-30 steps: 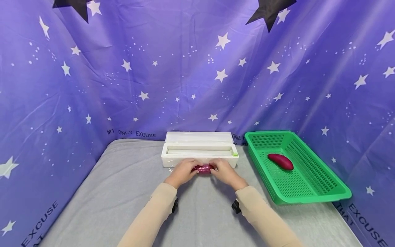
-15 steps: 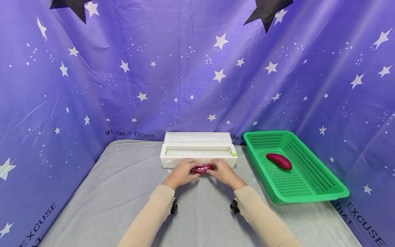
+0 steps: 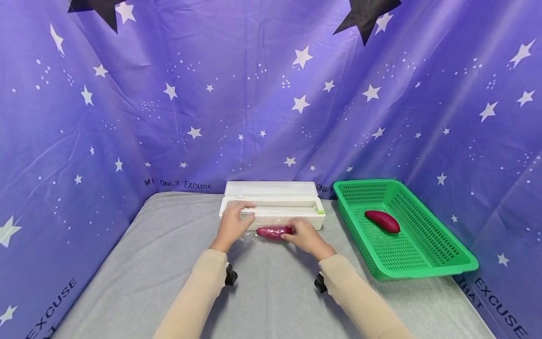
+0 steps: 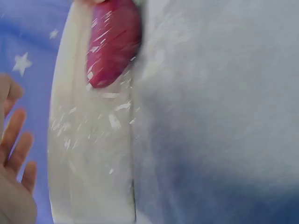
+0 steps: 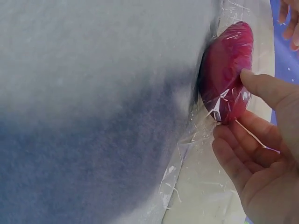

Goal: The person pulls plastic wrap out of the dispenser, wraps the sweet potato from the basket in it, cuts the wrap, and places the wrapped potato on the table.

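Curtain (image 3: 254, 103), purple with stars, fills my head view behind the white box. Table (image 3: 127, 287) under the box has a grey cloth. Green basket (image 3: 432, 273) sits right of the box, near it. Box (image 3: 275, 220) itself: lid (image 3: 271, 189) tipped open at the rear. I see left hand (image 3: 232, 225) at the box's left front, fingers apart, gripping nothing. Right hand (image 3: 306, 238), before the box's right half, thumb and fingers clamped on the wrapped sweet potato's right end. Loose sweet potato (image 3: 383, 221): in the basket, right of the box. Wrapped sweet potato (image 3: 271, 232): just in front of the box; can't tell if touching. Clear film (image 3: 250, 236) spreads past its left end.
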{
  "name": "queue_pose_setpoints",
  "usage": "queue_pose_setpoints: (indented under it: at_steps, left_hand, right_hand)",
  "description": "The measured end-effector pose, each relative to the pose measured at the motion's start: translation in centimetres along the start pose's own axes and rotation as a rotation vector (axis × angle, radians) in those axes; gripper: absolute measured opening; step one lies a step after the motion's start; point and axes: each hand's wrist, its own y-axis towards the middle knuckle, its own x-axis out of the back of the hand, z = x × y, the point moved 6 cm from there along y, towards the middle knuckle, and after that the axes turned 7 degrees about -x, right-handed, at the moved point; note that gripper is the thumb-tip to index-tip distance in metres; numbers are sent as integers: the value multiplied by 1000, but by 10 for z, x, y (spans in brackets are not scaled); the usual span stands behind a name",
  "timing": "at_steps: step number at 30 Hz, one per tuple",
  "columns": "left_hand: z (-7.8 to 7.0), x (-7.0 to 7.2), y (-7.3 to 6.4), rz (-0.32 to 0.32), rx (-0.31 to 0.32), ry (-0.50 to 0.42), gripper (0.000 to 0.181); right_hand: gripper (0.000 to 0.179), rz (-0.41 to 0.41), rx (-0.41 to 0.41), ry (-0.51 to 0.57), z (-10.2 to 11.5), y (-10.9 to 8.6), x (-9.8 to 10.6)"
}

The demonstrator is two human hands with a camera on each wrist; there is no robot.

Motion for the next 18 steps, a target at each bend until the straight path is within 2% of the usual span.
queue_pose_setpoints:
  at_steps: [3,6,9,12,18]
  left_hand:
    - [13,16,0,-108,105,37,37]
    - [27,27,-3,-137,220,59,52]
    - [40,31,-7,-101,311,39,63]
    - [47,29,-11,-38,377,0,71]
    - [53,23,-17,91,432,-43,79]
  right_hand:
    - [18,-13,10,-26,1,1,-1]
    - [18,-14,13,-33,1,2,-1]
    - [18,-13,5,-36,1,2,-2]
    - [19,-10,-1,-36,1,1,-2]
    - [20,-9,0,-42,2,2,-2]
